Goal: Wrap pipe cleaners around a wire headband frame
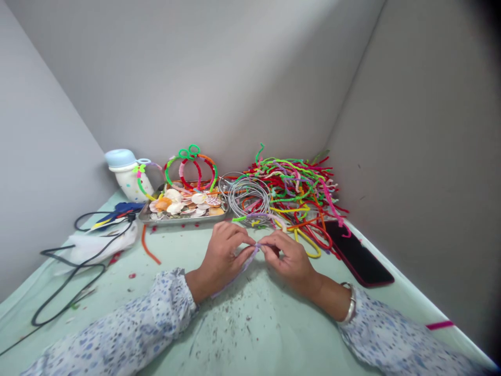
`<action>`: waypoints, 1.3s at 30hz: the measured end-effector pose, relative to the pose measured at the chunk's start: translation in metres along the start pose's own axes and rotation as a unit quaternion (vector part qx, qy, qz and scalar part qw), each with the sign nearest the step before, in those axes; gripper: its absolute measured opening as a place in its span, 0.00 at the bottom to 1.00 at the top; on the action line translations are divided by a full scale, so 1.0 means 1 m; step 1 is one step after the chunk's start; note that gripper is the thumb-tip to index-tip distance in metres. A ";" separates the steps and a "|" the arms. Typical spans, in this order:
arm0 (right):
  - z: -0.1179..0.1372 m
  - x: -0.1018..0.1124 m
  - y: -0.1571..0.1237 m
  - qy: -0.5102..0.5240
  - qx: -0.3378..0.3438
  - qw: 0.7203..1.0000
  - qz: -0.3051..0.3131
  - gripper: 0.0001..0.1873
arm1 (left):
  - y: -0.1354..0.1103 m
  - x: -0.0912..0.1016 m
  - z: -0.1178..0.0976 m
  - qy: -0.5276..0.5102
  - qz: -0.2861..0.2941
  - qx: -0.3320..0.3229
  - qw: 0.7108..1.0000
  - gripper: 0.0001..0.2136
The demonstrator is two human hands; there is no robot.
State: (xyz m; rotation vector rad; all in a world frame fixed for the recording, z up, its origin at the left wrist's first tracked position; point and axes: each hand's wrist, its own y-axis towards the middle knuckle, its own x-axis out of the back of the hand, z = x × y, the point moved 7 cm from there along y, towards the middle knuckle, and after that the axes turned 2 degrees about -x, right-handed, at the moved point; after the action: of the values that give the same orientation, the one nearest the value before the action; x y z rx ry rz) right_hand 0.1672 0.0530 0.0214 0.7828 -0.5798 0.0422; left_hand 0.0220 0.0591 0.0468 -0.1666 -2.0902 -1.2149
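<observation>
Between my two hands, low over the middle of the table, is a light purple pipe cleaner (247,262). My left hand (224,257) pinches it between thumb and fingertips, and its tail runs down behind that hand. My right hand (290,261) pinches at the same spot, fingertips nearly touching those of the left. What lies inside the pinch is mostly hidden. Just beyond the fingers lies a coil of grey wire (249,196), and in front of it a strip wrapped in green, purple and pale pink (261,215).
A metal tray (183,221) of seashells (176,201) holds wrapped rings (198,172) too. Behind right is a pipe cleaner heap (297,180), with a phone (362,256) nearby. Left are a white bottle (131,180), black cable (84,265) and orange pipe cleaner (147,248). Walls enclose the table.
</observation>
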 end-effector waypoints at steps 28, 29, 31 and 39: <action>0.005 0.000 0.001 0.006 0.020 1.000 0.010 0.07 | -0.005 -0.013 0.017 -0.155 0.035 0.134 0.978 0.07; 0.005 0.000 0.001 0.005 0.019 1.000 0.010 0.07 | -0.005 -0.013 0.017 -0.153 0.037 0.132 0.979 0.07; 0.005 0.000 0.001 0.004 0.019 1.000 0.010 0.07 | -0.006 -0.013 0.016 -0.150 0.038 0.124 0.980 0.06; 0.006 0.000 0.001 -0.002 0.021 1.000 0.008 0.07 | -0.005 -0.012 0.016 -0.148 0.038 0.117 0.981 0.06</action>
State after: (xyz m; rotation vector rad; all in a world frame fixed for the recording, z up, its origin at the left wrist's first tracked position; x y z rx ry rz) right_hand 0.1641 0.0501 0.0254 0.8196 -0.5911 0.0670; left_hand 0.0204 0.0717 0.0309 -0.3312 -2.4408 -0.9342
